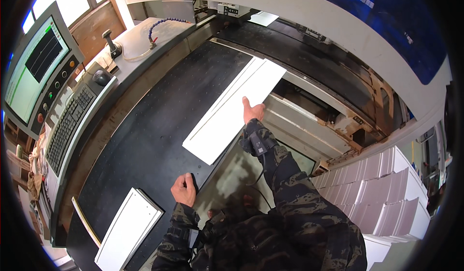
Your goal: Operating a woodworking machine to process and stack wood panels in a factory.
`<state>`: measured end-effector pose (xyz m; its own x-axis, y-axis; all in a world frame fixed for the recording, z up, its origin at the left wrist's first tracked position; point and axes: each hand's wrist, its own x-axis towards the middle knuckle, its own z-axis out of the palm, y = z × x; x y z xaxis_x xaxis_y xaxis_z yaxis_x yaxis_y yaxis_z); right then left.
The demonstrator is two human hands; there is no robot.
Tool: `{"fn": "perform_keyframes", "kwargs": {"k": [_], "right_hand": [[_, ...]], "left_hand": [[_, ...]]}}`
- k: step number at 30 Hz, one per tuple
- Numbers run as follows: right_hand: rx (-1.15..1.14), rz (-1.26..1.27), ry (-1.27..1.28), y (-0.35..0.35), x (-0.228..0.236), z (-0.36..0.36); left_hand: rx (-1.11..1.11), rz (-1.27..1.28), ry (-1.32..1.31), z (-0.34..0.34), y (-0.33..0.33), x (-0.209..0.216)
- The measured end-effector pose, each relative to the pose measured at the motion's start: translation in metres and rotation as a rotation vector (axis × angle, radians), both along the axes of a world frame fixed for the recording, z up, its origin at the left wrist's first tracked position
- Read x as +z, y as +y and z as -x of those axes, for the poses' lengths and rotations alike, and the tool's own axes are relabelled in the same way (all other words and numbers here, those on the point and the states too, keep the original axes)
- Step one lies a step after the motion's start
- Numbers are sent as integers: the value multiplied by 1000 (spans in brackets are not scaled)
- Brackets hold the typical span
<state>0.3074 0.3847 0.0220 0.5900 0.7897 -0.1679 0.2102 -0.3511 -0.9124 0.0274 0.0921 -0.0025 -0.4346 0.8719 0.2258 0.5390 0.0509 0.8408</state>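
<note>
Two or more long white panels (237, 109) lie slantwise on the black machine bed, a little out of line with each other. My right hand (253, 111) is at their near right edge, its thumb on the top face and its other fingers curled at the edge, partly hidden. Close to the bed's front edge, my left hand (183, 190) is closed with its fingers curled in, apart from the panels, and nothing shows in it. At the lower left rests another small stack of white panels (128, 230) with small holes near one end.
Left of the black bed (140, 135) stand a monitor (41, 73), a keyboard (70, 126), a mouse (101, 78) and a handheld scanner (112, 45). A blue and white machine cover (338, 39) spans the far side. Stacked white panels (377, 189) stand at the right.
</note>
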Motion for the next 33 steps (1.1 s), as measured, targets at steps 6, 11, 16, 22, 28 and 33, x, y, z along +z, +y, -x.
{"fn": "perform_keyframes", "kwargs": {"k": [6,11,16,22,28,33], "right_hand": [[-17,-7,-25,7,-13,-2],[5,36,2,6,-9,0],[-12,2,-2,5,-11,-1],[-7,1,-8,4,-9,0],[-28,12,-48,8,-11,0],[-24,5,-40,7,-9,-2]], "left_hand": [[4,21,-16,1,0,-3],[15,5,7,-3,1,4],[1,-50,11,-3,0,3],[2,-43,21,-2,0,2],[-1,-22,-5,-1,1,1],[-10,-3,-3,-2,2,2]]}}
